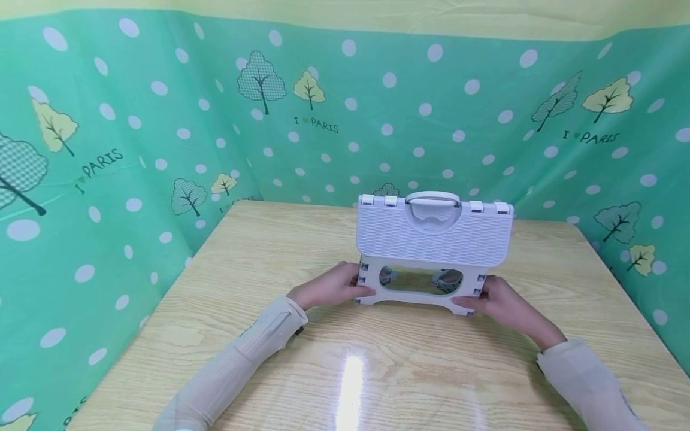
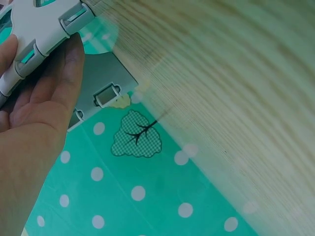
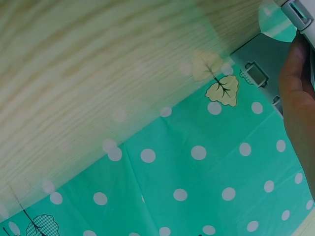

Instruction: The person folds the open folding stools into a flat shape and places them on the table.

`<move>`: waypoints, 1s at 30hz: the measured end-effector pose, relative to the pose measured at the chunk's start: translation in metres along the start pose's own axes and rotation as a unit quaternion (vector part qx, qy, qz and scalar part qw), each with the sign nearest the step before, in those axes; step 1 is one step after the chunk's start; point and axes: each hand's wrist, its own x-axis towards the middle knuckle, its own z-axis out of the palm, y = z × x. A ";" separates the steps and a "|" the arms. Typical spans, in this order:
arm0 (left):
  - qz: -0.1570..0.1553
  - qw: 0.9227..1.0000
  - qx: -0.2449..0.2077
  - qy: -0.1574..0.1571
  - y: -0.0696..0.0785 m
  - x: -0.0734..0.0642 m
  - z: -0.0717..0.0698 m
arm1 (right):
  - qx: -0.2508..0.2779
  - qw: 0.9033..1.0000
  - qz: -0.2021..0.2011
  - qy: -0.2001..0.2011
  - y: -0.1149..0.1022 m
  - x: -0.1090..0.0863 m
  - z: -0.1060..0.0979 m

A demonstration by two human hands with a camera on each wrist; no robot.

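Note:
A pale folding step stool stands on the wooden table, its textured top panel facing me and a carry handle along the upper edge. Below that panel is a leg frame with an oval opening. My left hand grips the frame's left side, thumb in front and fingers behind. On the opposite side, my right hand holds the frame the same way. Hinge joints show beside the left hand in its wrist view. In the right wrist view, the stool's grey panel shows behind the hand.
The wooden table spreads around the stool, with a bright light reflection near its front. A green dotted curtain with printed trees hangs behind the table and along both sides.

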 end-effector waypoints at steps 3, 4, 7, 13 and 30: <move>0.000 1.000 -0.001 -0.001 0.000 0.000 0.000 | 0.001 1.000 0.004 0.002 0.000 0.000 0.000; 0.000 1.000 -0.001 -0.002 0.000 0.000 0.000 | -0.001 1.000 0.004 0.000 0.000 0.000 0.000; -0.005 1.000 -0.001 -0.003 -0.001 0.000 0.000 | 0.001 1.000 0.012 -0.002 0.001 0.001 0.001; -0.007 1.000 -0.002 -0.004 -0.001 0.001 0.000 | 0.000 1.000 0.016 -0.005 0.003 0.001 0.001; -0.002 1.000 -0.010 -0.002 -0.002 0.001 0.001 | 0.002 1.000 0.016 -0.004 0.000 0.001 0.000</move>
